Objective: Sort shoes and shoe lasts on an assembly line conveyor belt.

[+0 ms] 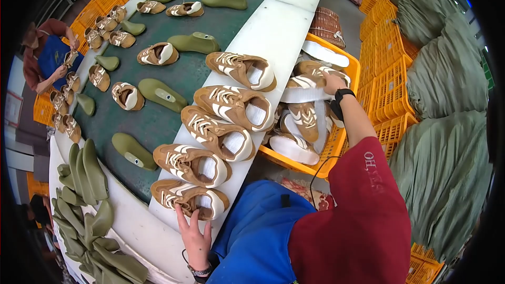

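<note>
My left hand [194,236] has its fingers apart, the tips at the side of the nearest brown sneaker [181,192]. That shoe ends a row of several brown sneakers with cream stripes and laces, lying on a white ledge [286,16]. To the right, my right hand [333,82] reaches into an orange crate [355,68] and is closed around the edge of a brown sneaker [311,68]; its fingertips are partly hidden. A white strip [305,94] lies just under that hand. More sneakers fill the crate, among them one with its white sole [293,150] turned up.
Beyond the ledge, a green conveyor belt [163,68] carries brown shoes and green shoe lasts [158,93]. More lasts [94,221] are heaped at lower left. Across the belt a co-worker [50,58] handles a shoe. Stacked orange crates [386,84] under green cloth [442,163] stand at right.
</note>
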{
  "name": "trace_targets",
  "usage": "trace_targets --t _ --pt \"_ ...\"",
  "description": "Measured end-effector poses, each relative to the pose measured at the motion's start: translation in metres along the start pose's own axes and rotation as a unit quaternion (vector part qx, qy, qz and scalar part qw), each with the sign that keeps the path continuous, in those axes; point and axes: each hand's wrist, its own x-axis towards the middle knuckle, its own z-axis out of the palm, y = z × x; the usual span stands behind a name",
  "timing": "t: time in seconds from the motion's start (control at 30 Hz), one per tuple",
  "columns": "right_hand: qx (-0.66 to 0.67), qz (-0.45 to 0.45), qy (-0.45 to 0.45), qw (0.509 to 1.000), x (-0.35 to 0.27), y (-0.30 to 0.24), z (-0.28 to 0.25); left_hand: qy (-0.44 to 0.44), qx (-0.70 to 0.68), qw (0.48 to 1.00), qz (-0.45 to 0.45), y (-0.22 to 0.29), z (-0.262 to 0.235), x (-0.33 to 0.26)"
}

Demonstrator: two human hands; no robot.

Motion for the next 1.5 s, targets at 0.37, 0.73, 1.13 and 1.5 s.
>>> trace_targets --t 0.37,0.73,1.13,1.5 --pt "-0.041 0.083 0.045 0.995 -0.086 -0.011 -0.130 -0.017 0.015 1.000 0.018 0.002 -0.004 0.004" --pt "-0.081 -0.099 0.310 0.942 0.011 -0.116 -0.082 -0.018 0.024 1.000 -0.001 0.011 -0.001 0.006" --pt "-0.024 -0.030 -0.056 0.998 -0.028 -0.062 0.072 -0.017 0.036 0.999 -0.010 0.008 0.001 0.007" --pt "0.235 0.017 -0.033 0.971 -0.114 -0.016 0.006 0.005 0.019 0.999 0.038 0.006 -0.002 0.010"
